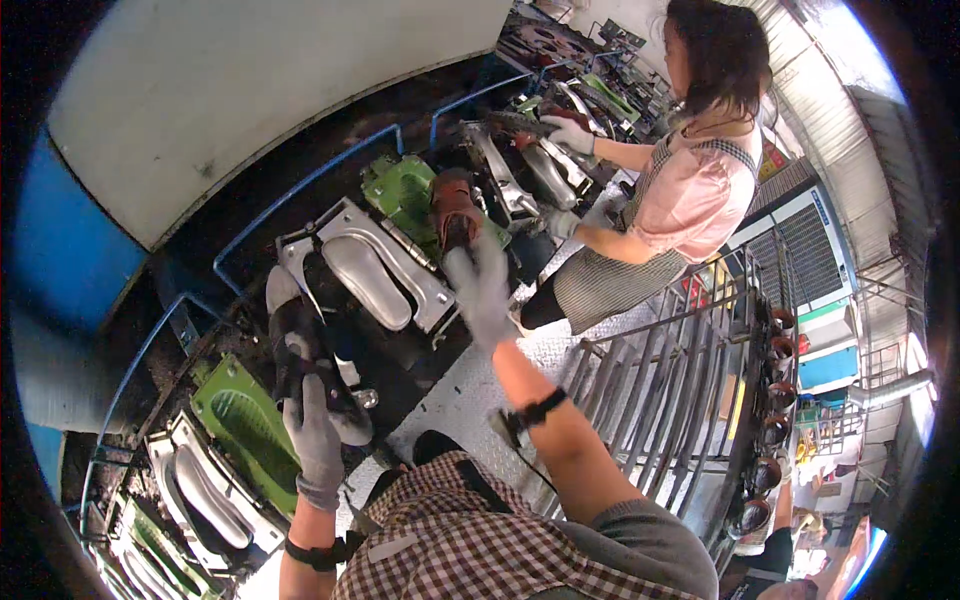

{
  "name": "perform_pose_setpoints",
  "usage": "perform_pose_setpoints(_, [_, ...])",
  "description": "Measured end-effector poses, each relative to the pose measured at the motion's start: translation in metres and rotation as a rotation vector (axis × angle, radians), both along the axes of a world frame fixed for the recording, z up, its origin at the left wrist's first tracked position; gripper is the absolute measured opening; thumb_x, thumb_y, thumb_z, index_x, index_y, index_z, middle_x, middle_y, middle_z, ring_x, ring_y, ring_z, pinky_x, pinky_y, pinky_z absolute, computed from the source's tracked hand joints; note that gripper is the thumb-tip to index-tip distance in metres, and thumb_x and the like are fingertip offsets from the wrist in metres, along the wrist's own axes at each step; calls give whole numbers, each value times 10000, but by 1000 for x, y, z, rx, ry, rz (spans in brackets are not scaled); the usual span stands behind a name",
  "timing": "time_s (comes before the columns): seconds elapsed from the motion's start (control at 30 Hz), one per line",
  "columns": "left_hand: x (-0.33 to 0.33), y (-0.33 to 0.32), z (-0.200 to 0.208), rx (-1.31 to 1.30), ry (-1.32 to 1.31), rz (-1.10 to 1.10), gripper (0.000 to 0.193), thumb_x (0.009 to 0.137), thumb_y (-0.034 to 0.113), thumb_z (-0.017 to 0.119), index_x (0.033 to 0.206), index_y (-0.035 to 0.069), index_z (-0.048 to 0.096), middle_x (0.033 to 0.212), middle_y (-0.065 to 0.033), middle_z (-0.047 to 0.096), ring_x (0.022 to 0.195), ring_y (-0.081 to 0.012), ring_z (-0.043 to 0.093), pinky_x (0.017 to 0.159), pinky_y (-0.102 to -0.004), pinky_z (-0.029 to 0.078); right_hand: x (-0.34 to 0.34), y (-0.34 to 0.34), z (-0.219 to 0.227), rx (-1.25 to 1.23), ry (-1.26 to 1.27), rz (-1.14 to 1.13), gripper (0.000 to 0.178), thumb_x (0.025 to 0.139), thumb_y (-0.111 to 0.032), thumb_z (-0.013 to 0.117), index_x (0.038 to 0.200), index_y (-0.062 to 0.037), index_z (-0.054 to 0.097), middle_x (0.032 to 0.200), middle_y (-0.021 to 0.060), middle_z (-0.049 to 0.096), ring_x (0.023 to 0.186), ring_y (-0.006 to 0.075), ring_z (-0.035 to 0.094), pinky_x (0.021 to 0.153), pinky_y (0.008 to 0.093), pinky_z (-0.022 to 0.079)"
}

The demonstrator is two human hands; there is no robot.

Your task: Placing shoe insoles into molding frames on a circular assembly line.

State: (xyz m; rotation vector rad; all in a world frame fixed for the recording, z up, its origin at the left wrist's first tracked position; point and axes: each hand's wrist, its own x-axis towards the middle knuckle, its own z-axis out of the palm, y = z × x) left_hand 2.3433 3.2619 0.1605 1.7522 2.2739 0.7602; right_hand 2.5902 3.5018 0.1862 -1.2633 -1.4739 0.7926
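My left hand [316, 440], in a pale grey glove, has its fingers closed around the near end of a dark shoe-shaped piece [297, 350]. That piece lies over the metal mould parts at the left. My right hand [482, 290], also gloved, reaches forward and is blurred by motion. Between its thumb and fingers is the lower end of a brown shoe upper [456, 203], beside a green mould plate [405, 197]. Between my hands lies an open silver mould [368, 280] with a sole-shaped hollow. Another green mould plate [243, 425] is left of my left hand.
Blue guard rails [305, 198] run behind the row of moulds. A co-worker [690, 190] with gloved hands works at moulds farther along. A metal rack [650, 390] stands at my right, with several brown shoe-like items [765, 472] along its far side. Patterned metal flooring [440, 405] lies below.
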Motion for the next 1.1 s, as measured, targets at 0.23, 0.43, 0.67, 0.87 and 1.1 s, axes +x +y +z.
perform_pose_setpoints(0.23, [66,115,19,194,-882,49,338,1054,135,538,1353,-16,584,1178,-83,630,1089,-182,607,926,-318,494,-47,-67,-74,-815,290,652,817,974,-140,674,1622,-57,185,1481,164,493,1259,213,558,1058,371,479])
perform_pose_setpoints(0.43, [97,157,-21,34,-1198,249,374,1059,219,541,1355,-6,577,978,-24,621,854,-85,567,740,-241,493,33,20,-95,-856,606,185,416,993,-19,594,1397,-13,493,1222,101,631,1066,204,664,992,338,552])
perform_pose_setpoints(0.67, [29,256,-130,313,-1573,430,560,1051,475,511,1328,-8,575,1162,-71,653,1053,-167,620,918,-305,507,12,83,-35,-645,341,466,374,928,-26,669,1291,10,584,1115,43,660,972,105,625,856,247,524])
perform_pose_setpoints(0.87, [60,236,-126,405,-1669,383,522,1047,480,527,1294,25,590,1153,-57,657,1040,-159,640,911,-307,535,-50,142,-32,-56,-147,451,354,919,-128,703,1237,6,622,1075,82,699,924,158,673,810,287,524])
perform_pose_setpoints(1.1, [108,174,-99,559,-1680,458,397,1065,376,548,1321,74,560,1137,-59,646,1013,-139,630,894,-297,534,-77,99,-38,176,-486,1045,283,882,-192,712,1148,-118,651,1044,141,705,892,386,697,755,455,567])
